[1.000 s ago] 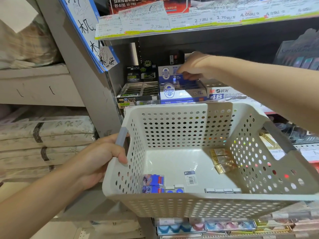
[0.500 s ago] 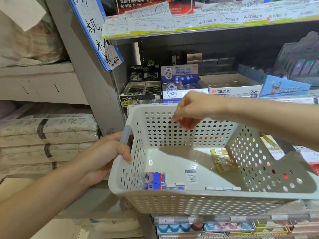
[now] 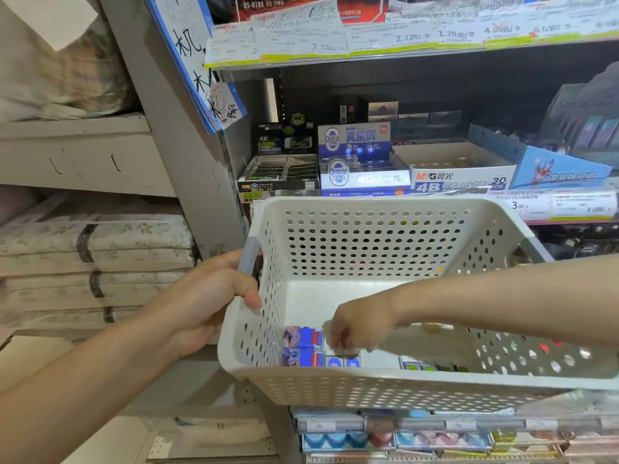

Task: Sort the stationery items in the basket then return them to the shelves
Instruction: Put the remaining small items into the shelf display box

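Right hand (image 3: 360, 329) dropped into basket (image 3: 385, 204), fingers (image 3: 345, 344) just above erasers (image 3: 343, 362)

The basket (image 3: 385, 386) is cream-white, its walls dotted with rows of round holes, its handle (image 3: 248, 259) pale grey. Inside lie two packs (image 3: 303, 346) printed blue with a red patch and a purple-toned picture, two small white erasers (image 3: 343, 362) with blue ovals, and little grey-and-green pieces (image 3: 432, 366). On the shelf stand a black box (image 3: 279, 175) with yellow-green lettering, a white-and-blue box (image 3: 360, 159), a white box (image 3: 462, 175) with red and blue print, and a light-blue box (image 3: 556, 169). Price tags (image 3: 402, 38) are white over a yellow-green strip. The sign (image 3: 197, 58) is white, blue-edged, with black characters. The folded cloth (image 3: 93, 242) is pale with grey-green leaves and dark bands
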